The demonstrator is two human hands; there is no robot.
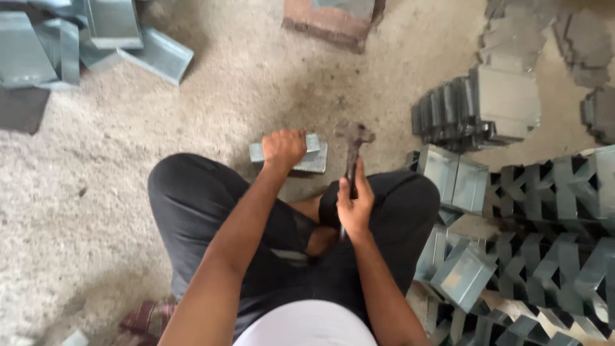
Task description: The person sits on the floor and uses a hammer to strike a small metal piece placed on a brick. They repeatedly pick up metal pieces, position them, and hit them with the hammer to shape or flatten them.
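Bare floor (96, 192) open at left and ahead of the bracket (307, 157). Stacked brackets (544, 224) crowd the right edge; loose sheets (96, 45) block the top-left corner; brick (327, 19) at top edge.

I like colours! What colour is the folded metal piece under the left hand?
Grey-blue folded sheet-metal piece, head view.

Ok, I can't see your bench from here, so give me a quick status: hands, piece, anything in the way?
Left hand pressing down on grey sheet-metal piece on the floor. Right hand gripping dark hammer, head raised beside the piece. Folded metal stacks to the right, not obstructing.
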